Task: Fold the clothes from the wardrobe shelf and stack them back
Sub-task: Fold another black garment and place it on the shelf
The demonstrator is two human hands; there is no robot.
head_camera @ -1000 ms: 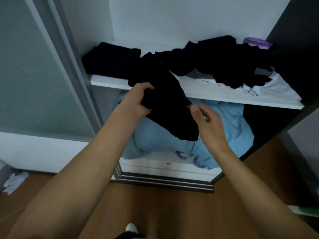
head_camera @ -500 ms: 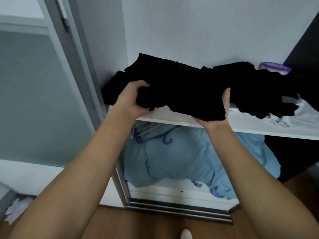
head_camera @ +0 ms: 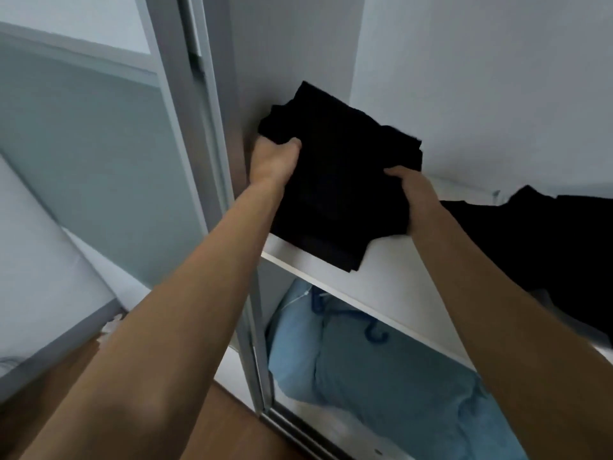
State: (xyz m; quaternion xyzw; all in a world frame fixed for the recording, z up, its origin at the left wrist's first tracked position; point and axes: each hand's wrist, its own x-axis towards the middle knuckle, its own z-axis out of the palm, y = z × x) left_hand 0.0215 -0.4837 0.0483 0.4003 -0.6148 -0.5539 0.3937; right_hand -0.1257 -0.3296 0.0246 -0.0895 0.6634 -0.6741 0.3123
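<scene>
Gripping: our left hand [head_camera: 275, 162] and right hand [head_camera: 413, 200], fingers curled on the black garment [head_camera: 335, 190]
Garment: folded, at the shelf's [head_camera: 391, 277] left end, overhanging the edge
Right: black pile [head_camera: 547, 240]

No readable text, label, brand, number or sign shows anywhere

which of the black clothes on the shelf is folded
The black garment held by both hands at the shelf's left end; the black pile to the right lies crumpled.
</scene>
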